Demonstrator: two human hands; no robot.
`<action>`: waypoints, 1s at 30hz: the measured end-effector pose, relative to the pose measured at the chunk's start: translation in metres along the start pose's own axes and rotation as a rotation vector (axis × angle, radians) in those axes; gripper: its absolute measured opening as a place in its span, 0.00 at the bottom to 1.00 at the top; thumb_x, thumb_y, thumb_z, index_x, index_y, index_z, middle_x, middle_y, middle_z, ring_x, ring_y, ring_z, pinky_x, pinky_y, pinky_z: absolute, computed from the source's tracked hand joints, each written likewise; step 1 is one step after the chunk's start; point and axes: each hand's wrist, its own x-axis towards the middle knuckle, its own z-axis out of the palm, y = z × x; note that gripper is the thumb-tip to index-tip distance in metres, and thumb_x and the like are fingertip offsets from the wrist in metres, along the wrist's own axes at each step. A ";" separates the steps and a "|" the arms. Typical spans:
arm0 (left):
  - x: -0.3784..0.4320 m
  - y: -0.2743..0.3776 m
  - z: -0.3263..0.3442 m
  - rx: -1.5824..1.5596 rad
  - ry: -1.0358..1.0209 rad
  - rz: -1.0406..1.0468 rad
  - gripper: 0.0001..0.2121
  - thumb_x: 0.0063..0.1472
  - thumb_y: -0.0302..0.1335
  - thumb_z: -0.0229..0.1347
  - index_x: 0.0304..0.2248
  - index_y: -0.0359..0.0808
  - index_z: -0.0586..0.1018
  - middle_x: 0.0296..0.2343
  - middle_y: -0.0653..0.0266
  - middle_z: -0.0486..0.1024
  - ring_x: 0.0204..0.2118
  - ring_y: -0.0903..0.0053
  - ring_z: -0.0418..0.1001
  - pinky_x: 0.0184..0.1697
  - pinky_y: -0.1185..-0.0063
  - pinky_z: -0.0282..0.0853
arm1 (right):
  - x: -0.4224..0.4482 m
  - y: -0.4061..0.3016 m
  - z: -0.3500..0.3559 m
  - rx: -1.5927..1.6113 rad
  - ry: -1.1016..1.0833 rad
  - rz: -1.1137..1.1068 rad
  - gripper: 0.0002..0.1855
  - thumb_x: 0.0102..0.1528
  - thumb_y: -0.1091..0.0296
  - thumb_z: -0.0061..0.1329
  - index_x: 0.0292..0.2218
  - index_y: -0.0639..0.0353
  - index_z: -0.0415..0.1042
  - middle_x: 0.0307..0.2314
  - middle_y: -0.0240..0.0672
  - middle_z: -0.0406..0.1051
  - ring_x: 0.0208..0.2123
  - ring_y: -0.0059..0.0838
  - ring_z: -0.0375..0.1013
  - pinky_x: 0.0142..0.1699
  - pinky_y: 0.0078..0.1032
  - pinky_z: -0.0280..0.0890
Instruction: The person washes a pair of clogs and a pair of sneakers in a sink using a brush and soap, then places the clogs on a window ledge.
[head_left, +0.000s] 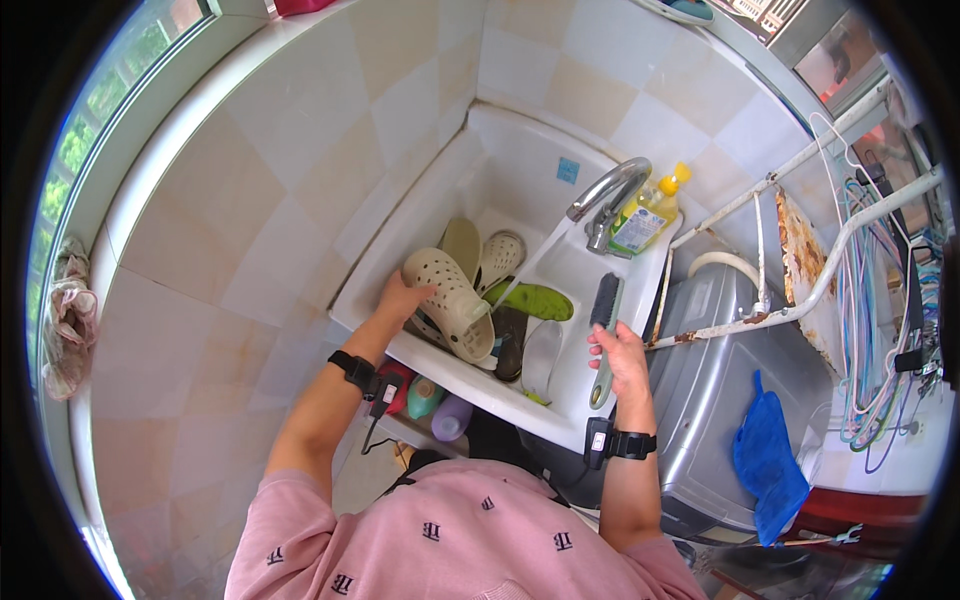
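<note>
My left hand (403, 298) grips one end of a cream perforated clog (448, 300), tilted over the left part of a white ceramic sink (487, 390). Water runs from the curved chrome faucet (616, 187) onto the clog's other end. In my right hand (621, 355) is a scrub brush (606, 307) with dark bristles and a grey-green handle, above the sink's right rim. A second cream clog (501, 259), an olive shoe sole (460, 247), a green insole (534, 300), a dark shoe or sole (511, 345) and a clear, pale insole-shaped piece (541, 358) lie in the basin.
A yellow pump bottle (645, 217) stands behind the faucet. At the right are a rusty white metal rack (731, 328), a grey appliance (697, 420), a blue cloth (769, 457) and hanging cords or hangers (870, 300). Several bottles (450, 417) stand below the sink's front edge.
</note>
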 end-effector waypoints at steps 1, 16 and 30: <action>-0.001 0.001 -0.004 0.038 -0.011 -0.066 0.36 0.48 0.31 0.61 0.54 0.26 0.58 0.46 0.49 0.67 0.47 0.65 0.68 0.46 0.74 0.67 | 0.002 -0.002 -0.002 -0.005 -0.013 -0.025 0.15 0.53 0.65 0.50 0.41 0.59 0.67 0.24 0.32 0.69 0.21 0.21 0.66 0.23 0.22 0.65; -0.042 0.263 0.075 0.549 -0.125 1.123 0.13 0.60 0.29 0.50 0.42 0.31 0.75 0.39 0.53 0.75 0.41 0.68 0.73 0.45 0.78 0.66 | 0.030 -0.093 -0.022 0.390 -0.117 -0.287 0.19 0.49 0.76 0.43 0.45 0.64 0.64 0.33 0.42 0.73 0.27 0.29 0.72 0.27 0.23 0.67; 0.062 0.361 0.284 0.997 -0.579 1.090 0.14 0.54 0.32 0.56 0.39 0.35 0.79 0.36 0.54 0.76 0.40 0.67 0.74 0.44 0.74 0.68 | 0.078 -0.125 -0.040 0.558 -0.221 -0.275 0.17 0.47 0.76 0.39 0.41 0.68 0.65 0.32 0.46 0.72 0.25 0.29 0.71 0.25 0.22 0.66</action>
